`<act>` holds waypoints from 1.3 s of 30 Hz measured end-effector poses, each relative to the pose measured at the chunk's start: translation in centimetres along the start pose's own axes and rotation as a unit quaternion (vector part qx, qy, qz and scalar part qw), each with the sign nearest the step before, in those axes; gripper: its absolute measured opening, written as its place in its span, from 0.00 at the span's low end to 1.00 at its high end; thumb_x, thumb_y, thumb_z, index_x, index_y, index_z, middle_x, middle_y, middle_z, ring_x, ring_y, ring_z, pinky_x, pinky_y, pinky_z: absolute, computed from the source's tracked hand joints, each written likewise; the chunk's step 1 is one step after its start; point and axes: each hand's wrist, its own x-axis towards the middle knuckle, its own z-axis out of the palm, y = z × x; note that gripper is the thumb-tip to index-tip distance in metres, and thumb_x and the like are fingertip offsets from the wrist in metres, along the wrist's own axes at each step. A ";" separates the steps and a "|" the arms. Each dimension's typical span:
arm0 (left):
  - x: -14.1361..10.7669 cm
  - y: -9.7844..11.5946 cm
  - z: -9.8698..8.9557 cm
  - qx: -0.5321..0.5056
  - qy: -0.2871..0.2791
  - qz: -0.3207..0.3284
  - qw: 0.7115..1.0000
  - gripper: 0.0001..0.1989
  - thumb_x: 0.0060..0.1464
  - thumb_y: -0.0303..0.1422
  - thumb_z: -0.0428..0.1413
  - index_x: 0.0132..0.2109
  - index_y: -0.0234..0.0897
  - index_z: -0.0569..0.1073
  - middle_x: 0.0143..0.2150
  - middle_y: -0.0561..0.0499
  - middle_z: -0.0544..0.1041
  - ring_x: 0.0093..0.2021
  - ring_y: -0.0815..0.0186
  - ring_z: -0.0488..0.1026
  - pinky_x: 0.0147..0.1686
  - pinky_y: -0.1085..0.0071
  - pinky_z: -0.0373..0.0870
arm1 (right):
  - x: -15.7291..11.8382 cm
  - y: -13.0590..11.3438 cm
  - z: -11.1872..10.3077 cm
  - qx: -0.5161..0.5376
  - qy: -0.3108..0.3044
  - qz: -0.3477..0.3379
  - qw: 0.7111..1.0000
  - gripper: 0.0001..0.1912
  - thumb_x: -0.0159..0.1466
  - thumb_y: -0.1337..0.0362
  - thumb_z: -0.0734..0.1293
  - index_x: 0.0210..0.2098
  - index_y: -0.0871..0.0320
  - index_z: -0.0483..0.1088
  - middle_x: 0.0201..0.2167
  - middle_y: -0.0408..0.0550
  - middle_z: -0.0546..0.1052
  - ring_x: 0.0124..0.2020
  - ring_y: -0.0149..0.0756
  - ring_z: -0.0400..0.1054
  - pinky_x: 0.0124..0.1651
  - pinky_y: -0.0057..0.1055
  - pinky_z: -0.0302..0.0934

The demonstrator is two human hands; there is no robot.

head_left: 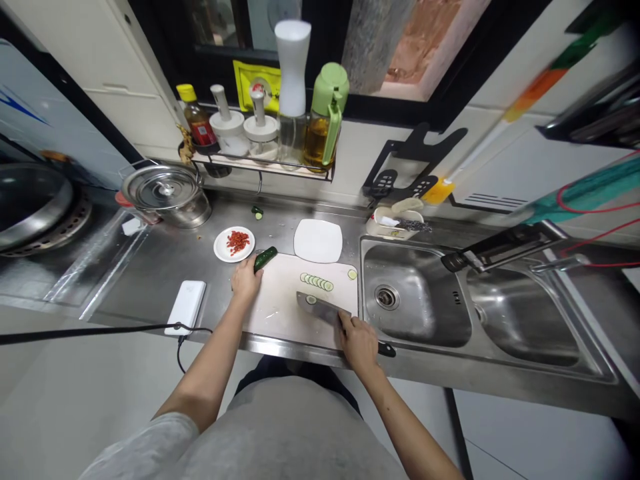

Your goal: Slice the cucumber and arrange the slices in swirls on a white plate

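Observation:
My left hand (pixel 245 280) is closed on the near end of a dark green cucumber piece (pixel 265 259) at the left edge of the white cutting board (pixel 280 320). In my right hand (pixel 360 340) is the handle of a cleaver (pixel 324 310), its broad blade low over the board and pointing left. One round slice (pixel 311 300) lies on the blade. Just beyond the blade, a row of overlapping cucumber slices (pixel 317 282) rests on the board. Another slice (pixel 353 274) is at the board's far right corner.
Behind the board are an empty white plate (pixel 318 241), a plate of red bits (pixel 235 244) and a cucumber end (pixel 257 212). A double sink (pixel 420 293) is at right. A white power bank (pixel 186 307) and steel pot (pixel 170 193) stand left. A black handle (pixel 387 349) juts near my right hand.

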 end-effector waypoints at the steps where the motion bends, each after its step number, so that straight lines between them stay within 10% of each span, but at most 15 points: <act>1: -0.1 0.0 0.0 0.000 0.003 0.002 1.000 0.29 0.55 0.37 0.55 0.64 0.43 0.63 0.57 0.42 0.71 0.55 0.50 0.67 0.53 0.58 0.63 | 0.0 0.0 -0.1 -0.002 0.000 -0.002 1.000 0.21 0.65 0.65 0.63 0.58 0.54 0.66 0.37 0.50 0.75 0.40 0.39 0.67 0.42 0.32 0.51; 16: -1.7 2.0 -0.3 -0.079 0.061 0.029 0.995 0.25 0.57 0.40 0.53 0.60 0.39 0.69 0.57 0.40 0.70 0.57 0.50 0.65 0.57 0.55 0.60 | 0.2 0.1 0.4 -0.011 0.028 -0.029 0.999 0.21 0.65 0.64 0.62 0.58 0.54 0.66 0.36 0.50 0.73 0.40 0.39 0.65 0.42 0.33 0.49; 22: -5.5 5.6 0.9 -0.244 -0.250 0.146 0.925 0.26 0.48 0.49 0.60 0.50 0.39 0.76 0.43 0.47 0.79 0.41 0.61 0.74 0.41 0.69 0.69 | -0.2 0.4 0.8 -0.018 0.069 -0.071 0.995 0.21 0.64 0.64 0.64 0.57 0.53 0.67 0.33 0.50 0.72 0.38 0.39 0.64 0.40 0.33 0.48; 25: -6.4 6.0 1.5 -0.257 -0.314 0.155 0.901 0.21 0.48 0.50 0.59 0.42 0.39 0.79 0.38 0.50 0.80 0.36 0.64 0.75 0.36 0.72 0.68 | -0.4 0.6 1.1 -0.019 0.084 -0.086 0.993 0.21 0.64 0.63 0.64 0.56 0.52 0.67 0.33 0.49 0.72 0.37 0.38 0.63 0.40 0.34 0.47; 39: -5.8 5.3 2.4 -0.184 -0.209 0.093 0.956 0.05 0.50 0.31 0.56 0.32 0.38 0.76 0.27 0.53 0.76 0.27 0.69 0.69 0.28 0.74 0.60 | -2.5 3.1 1.9 0.015 0.004 -0.048 0.999 0.22 0.64 0.65 0.62 0.57 0.53 0.67 0.35 0.49 0.75 0.40 0.39 0.67 0.43 0.32 0.52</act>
